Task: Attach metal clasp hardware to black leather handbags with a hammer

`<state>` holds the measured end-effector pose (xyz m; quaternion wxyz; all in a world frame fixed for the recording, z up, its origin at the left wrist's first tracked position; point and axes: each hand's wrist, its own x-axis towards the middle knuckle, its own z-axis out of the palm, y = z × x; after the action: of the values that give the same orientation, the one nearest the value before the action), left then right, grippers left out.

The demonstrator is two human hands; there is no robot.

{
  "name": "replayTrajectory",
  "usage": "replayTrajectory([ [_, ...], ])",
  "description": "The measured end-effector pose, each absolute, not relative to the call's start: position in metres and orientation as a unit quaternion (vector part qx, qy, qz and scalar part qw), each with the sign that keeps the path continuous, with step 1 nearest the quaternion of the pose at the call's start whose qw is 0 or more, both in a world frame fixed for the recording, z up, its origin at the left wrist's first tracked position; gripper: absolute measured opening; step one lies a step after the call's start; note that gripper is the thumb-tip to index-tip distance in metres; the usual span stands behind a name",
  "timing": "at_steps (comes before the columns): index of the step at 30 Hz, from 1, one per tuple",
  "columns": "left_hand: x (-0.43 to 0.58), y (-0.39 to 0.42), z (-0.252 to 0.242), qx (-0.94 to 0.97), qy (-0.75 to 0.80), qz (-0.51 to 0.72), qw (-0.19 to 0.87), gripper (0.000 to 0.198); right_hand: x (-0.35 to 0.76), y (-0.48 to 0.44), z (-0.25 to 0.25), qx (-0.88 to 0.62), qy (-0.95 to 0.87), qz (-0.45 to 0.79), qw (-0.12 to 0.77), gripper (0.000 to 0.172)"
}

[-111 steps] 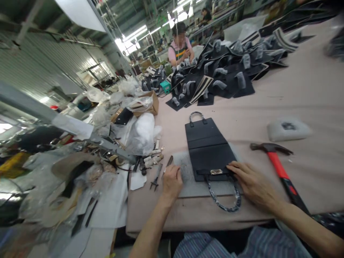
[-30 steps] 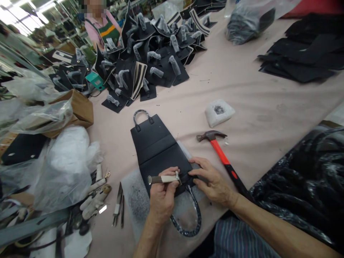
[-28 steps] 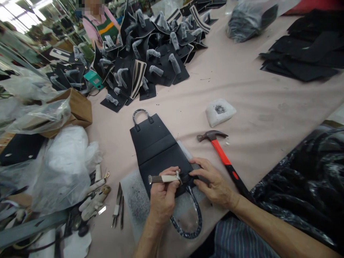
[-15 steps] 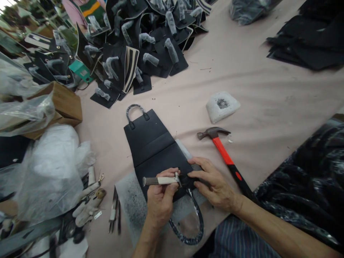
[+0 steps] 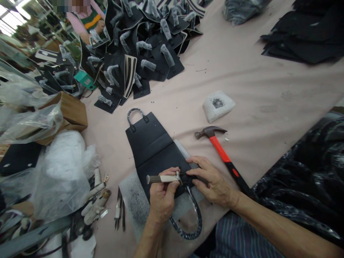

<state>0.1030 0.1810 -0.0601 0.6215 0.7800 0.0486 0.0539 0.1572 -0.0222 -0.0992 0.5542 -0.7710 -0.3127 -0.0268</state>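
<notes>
A flat black bag panel (image 5: 154, 150) with a wrapped handle at each end lies on a grey foam pad (image 5: 134, 200) near the table's front edge. My left hand (image 5: 162, 197) is closed around a small tool (image 5: 161, 178) with a pale handle, its tip at the bag's near edge. My right hand (image 5: 212, 181) presses down on the bag's near strap, fingers pinched beside the tool tip. The near handle (image 5: 193, 224) loops toward me.
A red-handled hammer (image 5: 221, 152) lies right of the bag, a white foam block (image 5: 218, 104) beyond it. Pliers (image 5: 119, 211) and plastic-wrapped clutter (image 5: 59, 172) sit left. Piles of black bag panels (image 5: 139, 53) lie farther back; another person (image 5: 86, 18) works there.
My left hand left the table and picked up the pale-handled tool, bringing it to the bag's near edge. Over the last second both hands have stayed there; only the view shifted.
</notes>
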Motion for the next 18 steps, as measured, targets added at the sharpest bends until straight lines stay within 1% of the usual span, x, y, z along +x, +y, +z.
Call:
replayTrajectory([
  [11, 0.105, 0.1776, -0.0573, 0.796, 0.064, 0.053, 0.599, 0.011, 0.1572, -0.0208, -0.0935, -0.766, -0.301, -0.038, 0.567, 0.042],
  [18, 0.1053, 0.1777, -0.0561, 0.783, 0.07, 0.051, 0.616, 0.013, 0.1565, -0.0206, -0.0973, -0.76, -0.303, -0.04, 0.574, 0.043],
])
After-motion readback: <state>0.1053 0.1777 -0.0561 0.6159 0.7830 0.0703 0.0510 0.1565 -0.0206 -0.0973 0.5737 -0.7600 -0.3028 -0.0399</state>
